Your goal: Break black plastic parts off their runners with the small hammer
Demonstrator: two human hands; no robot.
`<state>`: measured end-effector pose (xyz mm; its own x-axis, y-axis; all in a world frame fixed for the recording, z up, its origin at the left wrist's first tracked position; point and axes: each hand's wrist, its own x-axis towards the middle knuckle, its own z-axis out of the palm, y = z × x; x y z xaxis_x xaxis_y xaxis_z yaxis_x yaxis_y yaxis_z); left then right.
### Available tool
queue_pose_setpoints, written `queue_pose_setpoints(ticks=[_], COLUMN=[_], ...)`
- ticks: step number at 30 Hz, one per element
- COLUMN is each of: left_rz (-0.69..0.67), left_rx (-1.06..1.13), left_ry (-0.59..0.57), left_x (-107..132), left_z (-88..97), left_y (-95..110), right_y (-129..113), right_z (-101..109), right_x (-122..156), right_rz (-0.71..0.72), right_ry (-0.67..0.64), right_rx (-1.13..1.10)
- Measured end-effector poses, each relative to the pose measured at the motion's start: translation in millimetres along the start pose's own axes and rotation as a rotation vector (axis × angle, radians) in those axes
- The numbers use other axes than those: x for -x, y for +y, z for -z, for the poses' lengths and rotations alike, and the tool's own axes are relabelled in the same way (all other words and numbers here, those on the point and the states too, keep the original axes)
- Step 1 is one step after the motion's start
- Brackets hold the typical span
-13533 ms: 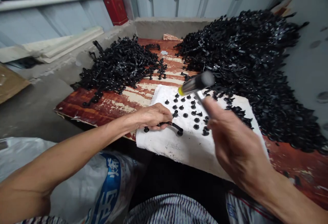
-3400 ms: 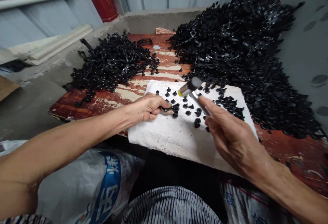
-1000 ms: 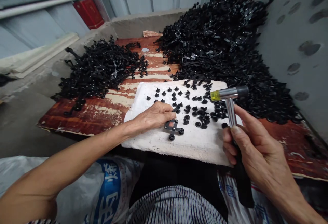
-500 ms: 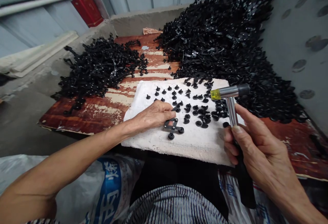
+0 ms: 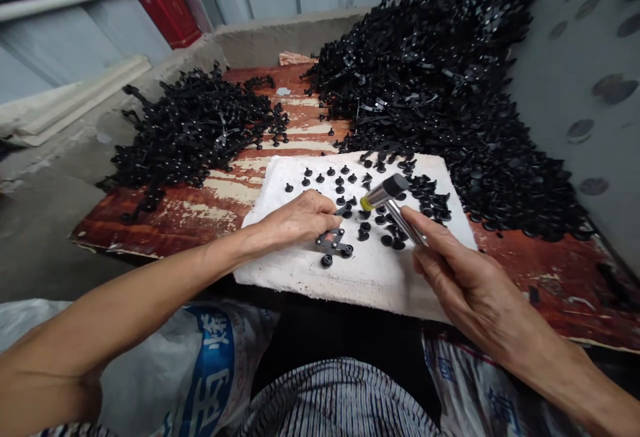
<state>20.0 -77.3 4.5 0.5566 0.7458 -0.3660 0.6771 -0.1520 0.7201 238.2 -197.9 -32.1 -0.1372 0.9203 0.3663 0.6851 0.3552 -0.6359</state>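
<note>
My left hand [image 5: 313,217] is closed on a black linkage of crossed flat bars [image 5: 334,242], with round black ends pointing toward me. It is held over the front of a white pad [image 5: 300,276]. My right hand [image 5: 463,277] grips a mallet [image 5: 384,192] by its shaft; the mallet has a chrome body, a yellow face and a black face. Its yellow face is low over the pad, to the right of my left fingers. Small black round pegs [image 5: 385,240] with flat bases stand and lie around the mallet head on the pad.
A heap of black linkages [image 5: 185,130] lies on the left of the worn red-brown board [image 5: 225,190]. A larger black heap [image 5: 425,70] rises at the back right. Plastic sacks [image 5: 150,370] flank my lap. A red box [image 5: 170,16] stands by the wall.
My right hand has swung the mallet left and down, tilting its head toward the linkage. The linkage in my left hand has shifted slightly left and up.
</note>
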Motion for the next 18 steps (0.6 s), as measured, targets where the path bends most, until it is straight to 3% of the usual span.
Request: queue_pose_setpoints(ticks=[7,13,15,18], left_rz=[0.013,0.018,0.024,0.026], left_rx=[0.02,0.041,0.039,0.045], left_ry=[-0.007,-0.027,-0.024,-0.03], left_x=[-4.6,-2.8,-1.3,-0.4], left_z=[-0.5,2.1,2.6,2.4], left_y=[-2.5,-1.9,-1.6,-2.1], right_y=[-13.7,-14.9,-20.4,-25.7], right_z=[-1.3,0.6,3.5,4.1], right_x=[-20.2,-21.3,-21.3,-21.0], right_rz=[0.188,0.186,0.187,0.078], right_ry=[0.079,-0.054,0.01,0.122], right_rx=[0.097,0.21,0.158,0.075])
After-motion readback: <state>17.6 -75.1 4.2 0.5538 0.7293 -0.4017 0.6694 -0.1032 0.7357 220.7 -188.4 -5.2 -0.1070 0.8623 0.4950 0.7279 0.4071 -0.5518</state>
